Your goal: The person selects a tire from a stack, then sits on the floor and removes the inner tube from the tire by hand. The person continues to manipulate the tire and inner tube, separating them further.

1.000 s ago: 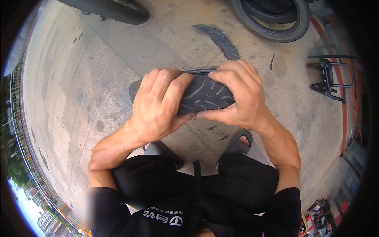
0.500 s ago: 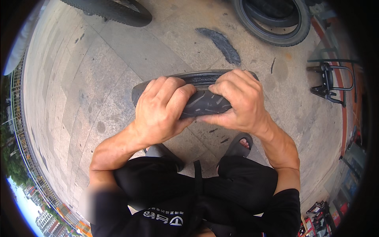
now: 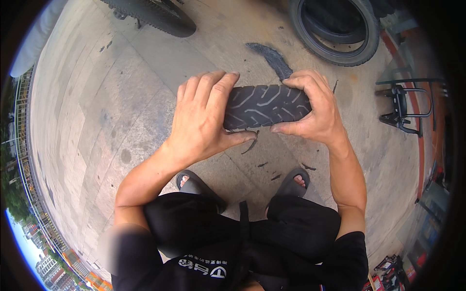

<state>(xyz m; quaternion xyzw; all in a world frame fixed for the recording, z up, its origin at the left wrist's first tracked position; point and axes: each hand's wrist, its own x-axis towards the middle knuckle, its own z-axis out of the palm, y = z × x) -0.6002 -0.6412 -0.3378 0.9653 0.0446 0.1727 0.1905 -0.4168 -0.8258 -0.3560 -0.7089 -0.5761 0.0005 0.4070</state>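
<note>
A black tyre stands on edge before me, its grooved tread facing up toward me. My left hand lies over the left part of the tread, fingers on the far side and thumb stretched along the near edge. On the right, my right hand spans the tread's width, fingers at the far edge and thumb at the near edge. Both hands grip the tyre. Its lower part is hidden beneath the tread and hands.
Several loose tyres lie at the far right, beside a black metal rack. A wheel stands at the far left. Dark rubber scraps lie on the paved floor. My sandalled feet are close below.
The tyre has turned so that its tread faces me and its inner opening no longer shows. Both hands have shifted on it, the right one moving outward and the left fingers straightening.
</note>
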